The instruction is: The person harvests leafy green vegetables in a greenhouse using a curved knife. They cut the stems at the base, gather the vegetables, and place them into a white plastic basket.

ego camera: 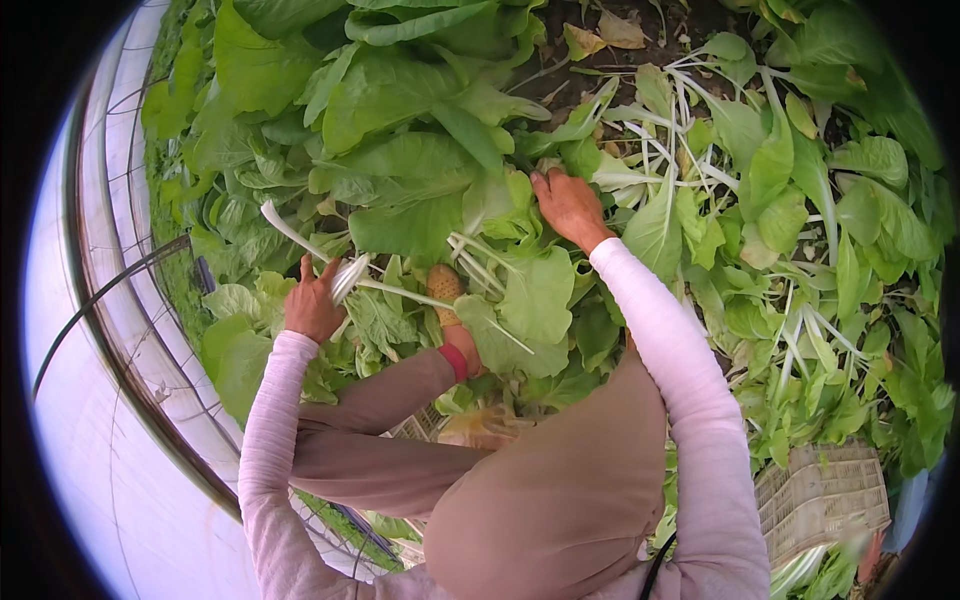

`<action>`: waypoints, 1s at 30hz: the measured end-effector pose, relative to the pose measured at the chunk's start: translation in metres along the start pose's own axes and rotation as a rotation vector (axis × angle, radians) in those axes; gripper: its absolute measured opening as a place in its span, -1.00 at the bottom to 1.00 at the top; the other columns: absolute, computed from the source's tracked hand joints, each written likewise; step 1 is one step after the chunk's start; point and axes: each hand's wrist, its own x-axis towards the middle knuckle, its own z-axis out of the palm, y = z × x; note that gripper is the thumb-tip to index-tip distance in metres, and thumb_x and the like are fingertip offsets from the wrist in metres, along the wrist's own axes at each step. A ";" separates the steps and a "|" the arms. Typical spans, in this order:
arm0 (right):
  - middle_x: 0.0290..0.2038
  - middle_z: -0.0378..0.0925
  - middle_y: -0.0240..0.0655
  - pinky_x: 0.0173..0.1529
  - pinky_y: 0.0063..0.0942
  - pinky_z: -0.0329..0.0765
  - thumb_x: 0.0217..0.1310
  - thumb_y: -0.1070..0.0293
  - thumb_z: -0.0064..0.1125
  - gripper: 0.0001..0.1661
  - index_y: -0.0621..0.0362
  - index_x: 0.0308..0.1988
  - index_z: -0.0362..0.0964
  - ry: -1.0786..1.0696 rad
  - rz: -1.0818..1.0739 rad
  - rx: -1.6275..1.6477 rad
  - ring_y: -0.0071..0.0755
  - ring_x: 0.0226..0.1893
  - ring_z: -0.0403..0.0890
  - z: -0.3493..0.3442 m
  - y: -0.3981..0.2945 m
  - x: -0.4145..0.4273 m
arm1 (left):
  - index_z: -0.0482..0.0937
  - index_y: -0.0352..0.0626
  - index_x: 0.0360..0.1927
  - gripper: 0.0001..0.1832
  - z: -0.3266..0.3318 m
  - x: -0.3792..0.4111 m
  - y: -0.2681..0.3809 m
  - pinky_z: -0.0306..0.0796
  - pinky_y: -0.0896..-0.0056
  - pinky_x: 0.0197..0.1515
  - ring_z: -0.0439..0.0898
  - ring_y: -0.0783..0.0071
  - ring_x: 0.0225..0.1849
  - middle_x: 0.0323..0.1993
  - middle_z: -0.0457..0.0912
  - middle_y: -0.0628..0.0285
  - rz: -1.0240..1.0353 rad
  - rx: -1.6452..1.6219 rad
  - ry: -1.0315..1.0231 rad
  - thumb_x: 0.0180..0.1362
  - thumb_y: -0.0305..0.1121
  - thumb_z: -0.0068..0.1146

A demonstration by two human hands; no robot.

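On the left, my left hand (312,301) grips the pale stalks of some leafy greens (349,277), their white ends pointing up and right. My right hand (568,206) reaches into the plants right of the centre, its fingertips among the leaves; what they touch is partly hidden, and so is how far they are closed. Broad green leaves (416,180) of a growing plant lie between my hands. Below them, a large loose-looking leaf (536,300) with pale stems lies beside my patterned shoe (445,292).
Dense leafy plants (277,67) stand at the upper left. Pulled leaves with white stalks (675,150) are strewn over soil at the right. A cream plastic basket (825,495) sits at the lower right. White sheeting (97,465) with wire and a black hose (97,296) borders the left.
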 end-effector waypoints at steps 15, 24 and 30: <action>-0.39 0.61 0.05 -0.25 0.08 0.49 0.35 0.05 -0.03 -0.60 0.22 -0.18 0.40 0.023 -0.009 0.032 0.24 -0.33 0.61 0.009 0.009 -0.017 | 0.39 -0.18 0.12 -0.26 -0.048 0.092 0.143 0.36 0.12 0.03 0.58 0.12 -0.04 0.37 0.16 -0.17 0.560 0.211 0.384 -0.29 -0.52 0.30; -0.43 0.60 0.04 -0.30 0.07 0.48 0.39 0.01 -0.08 -0.57 0.21 -0.22 0.39 0.003 -0.007 0.113 0.24 -0.38 0.61 0.008 0.017 -0.013 | 0.36 -0.13 0.20 -0.18 -0.017 0.085 0.124 0.40 0.16 -0.01 0.56 0.05 -0.05 0.32 0.25 -0.06 0.532 -0.011 0.472 -0.30 -0.50 0.30; -0.41 0.61 0.05 -0.26 0.07 0.48 0.40 0.01 -0.12 -0.55 0.22 -0.19 0.39 -0.066 -0.011 0.111 0.25 -0.34 0.60 0.006 0.015 -0.006 | 0.33 -0.05 0.21 -0.09 0.004 0.082 0.114 0.42 0.12 0.00 0.53 -0.08 -0.07 0.34 0.25 0.04 0.443 -0.144 0.393 -0.40 -0.49 0.39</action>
